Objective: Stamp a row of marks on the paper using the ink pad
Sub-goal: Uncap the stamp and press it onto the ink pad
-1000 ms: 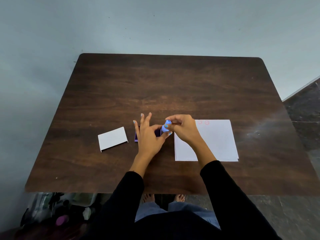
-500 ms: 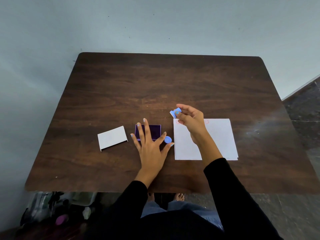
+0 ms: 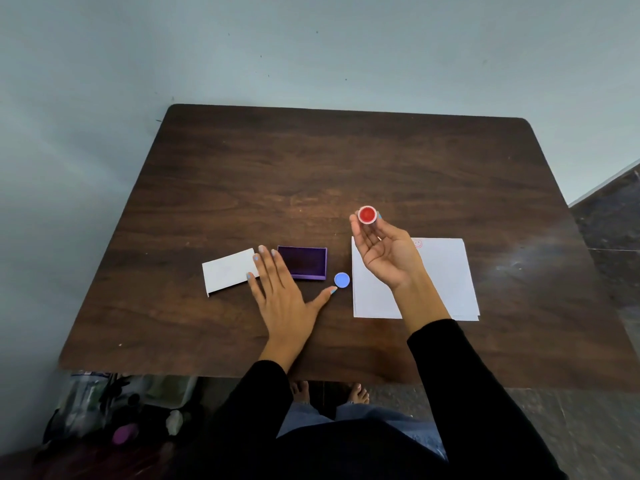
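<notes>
I see the right hand (image 3: pixel 386 252) raised above the table (image 3: pixel 311 174), pinching the stamp (image 3: pixel 367 214) between thumb and fingertips, its round red face turned up toward the camera, its axis pointing at me. The left hand (image 3: pixel 282 292) lies flat and spread, grasping nothing, fingers overlapping the purple ink pad (image 3: pixel 306 262) and white lid (image 3: pixel 227 271). The blue cap (image 3: pixel 341 280) rests beside the paper (image 3: pixel 446 282).
</notes>
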A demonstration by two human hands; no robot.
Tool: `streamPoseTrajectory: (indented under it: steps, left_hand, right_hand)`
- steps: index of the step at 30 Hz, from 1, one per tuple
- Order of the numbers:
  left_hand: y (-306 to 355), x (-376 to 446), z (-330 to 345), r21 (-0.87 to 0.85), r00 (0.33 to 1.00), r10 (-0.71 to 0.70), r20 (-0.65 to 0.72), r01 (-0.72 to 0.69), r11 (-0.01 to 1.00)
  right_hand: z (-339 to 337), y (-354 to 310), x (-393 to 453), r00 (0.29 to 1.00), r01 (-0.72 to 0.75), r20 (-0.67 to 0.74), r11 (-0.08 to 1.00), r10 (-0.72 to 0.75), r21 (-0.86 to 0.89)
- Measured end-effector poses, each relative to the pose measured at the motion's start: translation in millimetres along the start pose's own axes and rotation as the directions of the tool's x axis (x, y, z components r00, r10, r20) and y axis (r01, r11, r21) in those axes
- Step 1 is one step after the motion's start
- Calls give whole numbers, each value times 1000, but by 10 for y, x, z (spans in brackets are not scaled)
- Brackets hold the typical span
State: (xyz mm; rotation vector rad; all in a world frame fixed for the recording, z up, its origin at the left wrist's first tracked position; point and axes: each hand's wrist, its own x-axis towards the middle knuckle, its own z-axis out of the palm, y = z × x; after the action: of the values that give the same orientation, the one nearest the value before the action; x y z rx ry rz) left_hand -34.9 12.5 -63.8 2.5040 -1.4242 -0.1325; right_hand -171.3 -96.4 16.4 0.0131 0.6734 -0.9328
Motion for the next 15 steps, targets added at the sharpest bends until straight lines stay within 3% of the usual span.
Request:
streamPoseTrajectory:
  steps: [4,9,12,15]
  left_hand:
    - [-72,36,17,55,999,-8,41,6,998]
    - [-88,18,64,58,1000,-2,26,1,998]
    - [-83,17,74,63,1000,7,4,-8,998]
    - [-86,15,80,67,1000,8,0,-8,998]
  right_hand:
    - [1,53,15,1000,-17,-11,997,18,75]
    - [-7,105,62,999,-24,-49,1000,25,17]
    - [18,181,134,987,72,-111,935,-117,-347]
    - [57,358,183,942,155,-76,627,-326,-763]
